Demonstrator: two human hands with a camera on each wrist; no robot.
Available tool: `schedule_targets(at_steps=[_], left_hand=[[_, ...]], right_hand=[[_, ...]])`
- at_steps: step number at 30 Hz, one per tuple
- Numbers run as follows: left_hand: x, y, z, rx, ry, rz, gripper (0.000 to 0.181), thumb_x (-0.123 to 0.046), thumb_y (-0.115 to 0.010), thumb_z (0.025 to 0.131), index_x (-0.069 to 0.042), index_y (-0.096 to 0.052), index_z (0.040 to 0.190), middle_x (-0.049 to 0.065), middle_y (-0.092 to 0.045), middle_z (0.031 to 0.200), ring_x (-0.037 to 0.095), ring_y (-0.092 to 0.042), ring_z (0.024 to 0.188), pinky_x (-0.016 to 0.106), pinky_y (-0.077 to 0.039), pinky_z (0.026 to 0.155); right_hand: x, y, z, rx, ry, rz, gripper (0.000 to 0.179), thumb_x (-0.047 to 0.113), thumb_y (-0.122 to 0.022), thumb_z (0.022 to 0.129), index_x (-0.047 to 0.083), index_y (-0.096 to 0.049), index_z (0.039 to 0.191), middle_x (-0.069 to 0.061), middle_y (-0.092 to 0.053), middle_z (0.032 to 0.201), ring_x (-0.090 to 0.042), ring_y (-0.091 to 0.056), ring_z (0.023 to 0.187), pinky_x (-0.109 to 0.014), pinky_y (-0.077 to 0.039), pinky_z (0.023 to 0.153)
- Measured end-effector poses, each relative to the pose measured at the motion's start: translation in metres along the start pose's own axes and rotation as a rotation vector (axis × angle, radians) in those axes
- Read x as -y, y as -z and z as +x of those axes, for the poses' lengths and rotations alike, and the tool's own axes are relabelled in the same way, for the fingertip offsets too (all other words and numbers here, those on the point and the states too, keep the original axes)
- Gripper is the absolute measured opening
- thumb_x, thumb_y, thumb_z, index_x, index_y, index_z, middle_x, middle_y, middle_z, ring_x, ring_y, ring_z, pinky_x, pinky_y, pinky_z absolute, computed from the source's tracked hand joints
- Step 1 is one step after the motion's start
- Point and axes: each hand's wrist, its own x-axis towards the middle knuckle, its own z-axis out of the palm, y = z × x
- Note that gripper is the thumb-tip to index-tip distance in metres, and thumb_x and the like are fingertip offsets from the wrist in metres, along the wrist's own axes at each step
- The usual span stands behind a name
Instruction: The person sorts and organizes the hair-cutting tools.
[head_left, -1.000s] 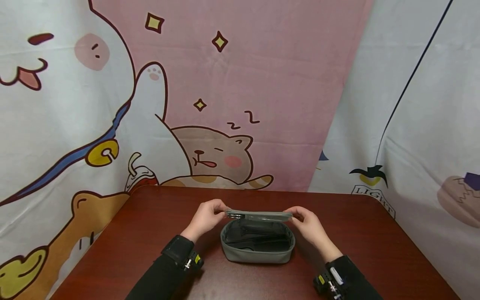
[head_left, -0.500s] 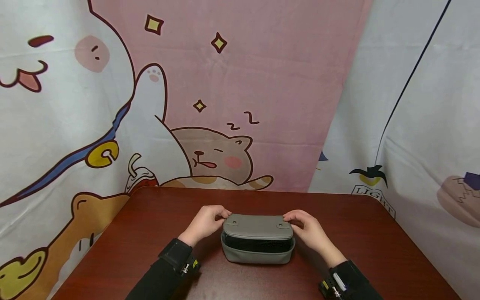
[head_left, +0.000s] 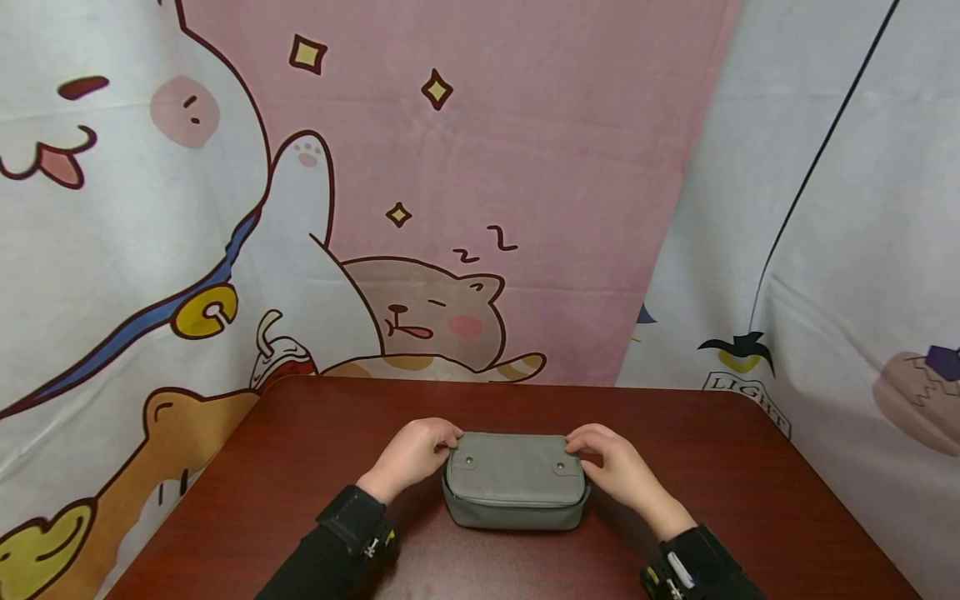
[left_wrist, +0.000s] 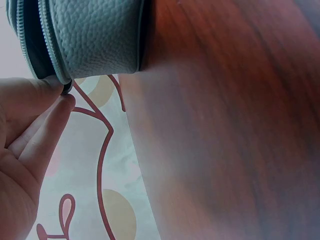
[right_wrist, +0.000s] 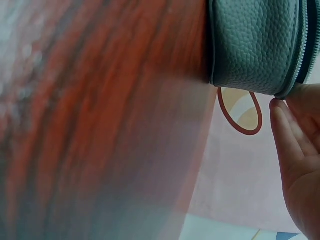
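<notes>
A grey-green zippered pouch [head_left: 516, 473] of pebbled leather sits on the brown table, its lid lying down over the body. Two round snaps show on the lid's top. In both wrist views the zipper teeth [left_wrist: 46, 30] stand apart, leaving a dark gap between lid and body. My left hand [head_left: 412, 454] pinches the back left corner, thumb and forefinger at a small dark tab [left_wrist: 67, 88] by the zipper's end. At the back right corner my right hand [head_left: 618, 468] pinches the lid edge; its thumb [right_wrist: 306, 97] is at the zipper gap.
The reddish-brown table [head_left: 315, 433] extends on both sides of the pouch. Behind it hangs a cloth [head_left: 570, 208] printed with cartoon animals, close to the table's back edge. Dark sleeves with cameras strapped on cover both wrists.
The pouch's lid, upright a second ago with the dark inside showing, has swung forward and down over the body. Both hands have lowered slightly with it, staying at the back corners.
</notes>
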Motion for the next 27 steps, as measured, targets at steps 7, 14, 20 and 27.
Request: schedule_targets(at_steps=[7,14,20,27], left_hand=[[-0.002,0.000,-0.002,-0.020,-0.007,0.020,0.023,0.010,-0.074,0.081,-0.008,-0.076,0.094,0.002,-0.072,0.104,0.017,-0.067,0.097,0.032,-0.056,0.080],[-0.002,0.000,-0.005,-0.017,-0.042,0.067,0.026,0.009,-0.074,0.080,-0.009,-0.074,0.100,0.003,-0.071,0.105,0.016,-0.066,0.097,0.032,-0.055,0.082],[-0.005,0.006,-0.010,-0.014,-0.039,0.086,0.023,0.001,-0.073,0.086,-0.010,-0.073,0.106,0.001,-0.070,0.104,0.016,-0.066,0.098,0.034,-0.054,0.084],[-0.021,0.021,-0.016,0.012,-0.102,0.070,0.033,-0.022,-0.077,0.088,-0.008,-0.071,0.117,0.004,-0.067,0.120,0.020,-0.062,0.112,0.037,-0.051,0.092]], right_hand=[[0.002,0.001,0.002,0.017,0.056,-0.073,0.039,-0.020,-0.074,0.075,0.011,-0.068,0.098,-0.003,-0.062,0.111,-0.021,-0.064,0.098,-0.031,-0.056,0.080],[0.001,0.003,0.002,0.016,0.082,-0.085,0.035,-0.015,-0.073,0.077,0.014,-0.071,0.098,-0.002,-0.063,0.110,-0.017,-0.064,0.097,-0.030,-0.055,0.079],[0.004,0.003,0.004,-0.018,0.081,-0.112,0.027,-0.007,-0.074,0.081,0.014,-0.071,0.098,0.000,-0.064,0.108,-0.016,-0.063,0.097,-0.036,-0.054,0.080],[0.009,0.003,0.014,-0.008,0.043,-0.130,0.028,0.003,-0.076,0.086,0.013,-0.069,0.111,0.000,-0.065,0.113,-0.020,-0.062,0.105,-0.044,-0.052,0.085]])
